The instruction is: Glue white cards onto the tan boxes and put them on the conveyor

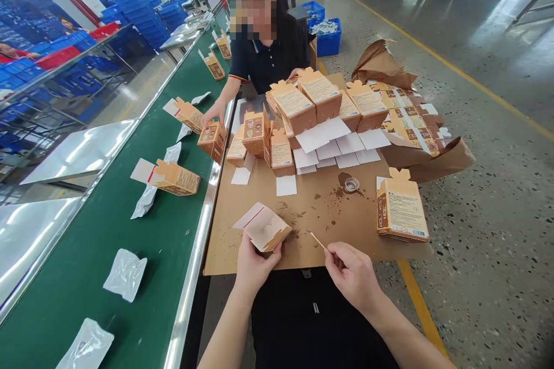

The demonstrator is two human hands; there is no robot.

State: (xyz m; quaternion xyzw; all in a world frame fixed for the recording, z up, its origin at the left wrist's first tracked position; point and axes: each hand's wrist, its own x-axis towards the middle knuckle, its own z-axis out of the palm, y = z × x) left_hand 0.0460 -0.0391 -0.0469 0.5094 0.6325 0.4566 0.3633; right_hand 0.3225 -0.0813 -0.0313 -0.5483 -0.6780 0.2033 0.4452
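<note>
Fingers of the left hand (253, 265) are partly spread around an opened carton (267, 232), gripping it between them and the thumb over the near edge of the brown worktop (311, 258). Its long axis slants from upper left to lower right, the white flap (250, 217) with its red line pointing left and away, and the brown cut edge (281, 236) toward the right hand (352, 271). That hand's fingers are pinched nearly together on a cotton swab (318, 240), whose thin stick also slants, pale tip pointing up-left toward the carton yet apart from it. Beyond the swab sits a small clear dish (352, 184) among dark wet spots (344, 177); a lone carton (403, 207) stands to its right, and a pile of cartons (298, 109) fills the far part. To the left runs a green conveyor belt (168, 253) bearing silver pouches (125, 274) and more boxes (184, 179). Across the worktop, a co-worker (272, 57) in a dark shirt reaches one arm (229, 90) to a box (213, 141) at the belt's edge.
</note>
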